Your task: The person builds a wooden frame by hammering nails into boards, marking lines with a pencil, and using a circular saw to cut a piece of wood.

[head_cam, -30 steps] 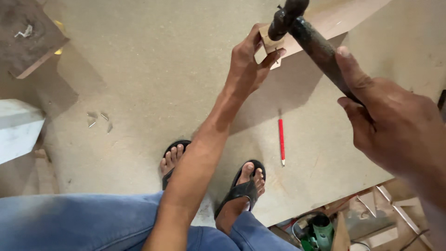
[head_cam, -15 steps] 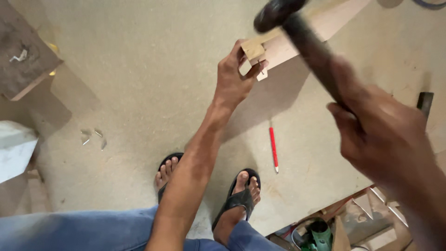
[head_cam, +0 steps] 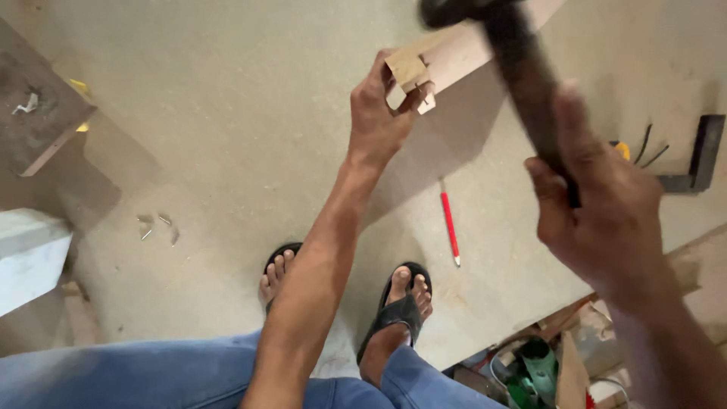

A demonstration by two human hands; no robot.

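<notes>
The small wooden block (head_cam: 407,72) is light, stiff and hard-edged, a cut offcut with a pale face; it looks easy to pinch but small enough to twist or slip if held loosely, so the sides away from the struck face seem the safest place to hold it. It sits against the end of a long pale wooden strip (head_cam: 469,49) that runs up toward the top edge of the view, above a large board (head_cam: 227,151) lying on the floor.

The left hand (head_cam: 379,121) holds the block from below and the left, with its fingers (head_cam: 413,102) curled narrowly around the block's lower edge and the thumb on the near side, touching it.

The hammer (head_cam: 522,83) is heavy at the head and blurred in the picture; its dark head is at the top edge, just above the strip and near the block. The right hand (head_cam: 606,220) is wrapped tight around the lower handle.

On the board, a red pencil (head_cam: 450,227) lies between the two arms, and a few bent nails (head_cam: 157,226) lie toward the left edge. A dark metal square (head_cam: 700,155) rests near the right edge. Two feet in black sandals (head_cam: 397,310) stand on the board's near edge.
</notes>
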